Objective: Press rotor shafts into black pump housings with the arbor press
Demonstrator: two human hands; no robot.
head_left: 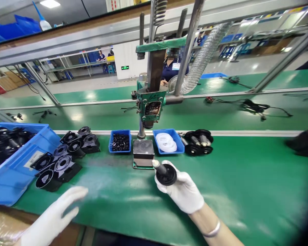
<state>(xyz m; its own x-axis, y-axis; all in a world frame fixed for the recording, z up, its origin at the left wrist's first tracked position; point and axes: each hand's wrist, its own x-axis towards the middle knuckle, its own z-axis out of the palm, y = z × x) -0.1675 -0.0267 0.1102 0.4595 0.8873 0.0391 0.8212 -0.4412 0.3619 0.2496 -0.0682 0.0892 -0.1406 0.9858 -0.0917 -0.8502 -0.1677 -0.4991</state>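
Observation:
My right hand [186,191], in a white glove, grips a round black part with a grey shaft and pale tip [166,173]. The shaft points up and left, just in front of the press's metal block [143,153]. My left hand [56,213], also gloved, is over the front left of the bench with thumb and fingers apart and nothing between them. Closest to it are several black housings with round openings [64,164]. More black parts with shafts [199,141] lie behind my right hand.
The green press [151,106] rises over the block. Beside it sit a blue bin of small black pieces [120,150] and a blue bin of white rings [181,147]. A large blue crate [15,181] stands at left. Across the bench is a person [169,70].

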